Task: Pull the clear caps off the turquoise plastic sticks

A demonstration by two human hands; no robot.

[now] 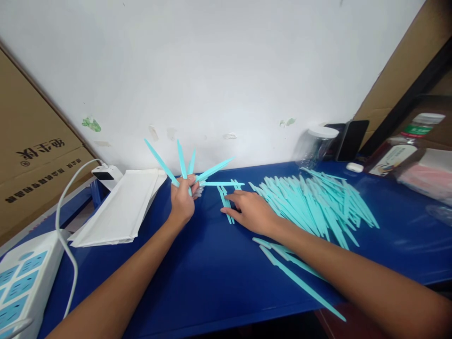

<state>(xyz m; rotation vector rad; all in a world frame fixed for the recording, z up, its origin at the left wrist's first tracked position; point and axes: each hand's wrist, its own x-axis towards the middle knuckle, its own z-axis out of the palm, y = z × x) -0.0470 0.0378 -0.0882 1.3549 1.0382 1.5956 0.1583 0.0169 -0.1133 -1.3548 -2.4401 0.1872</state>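
Sticks (314,202) lay heaped on table (205,282), packets (118,207) well left. Jar (314,147) stood behind sticks; power strip (26,282) lay front left.

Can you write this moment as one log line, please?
left hand: holds fanned sticks | right hand: fingers at loose sticks, grip unclear | table: stick pile, jar behind it

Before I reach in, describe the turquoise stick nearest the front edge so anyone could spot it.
On the blue table, find the right forearm. Below it in view lie a few turquoise sticks; take the frontmost stick, whose tip alone seems to jut past the front edge.
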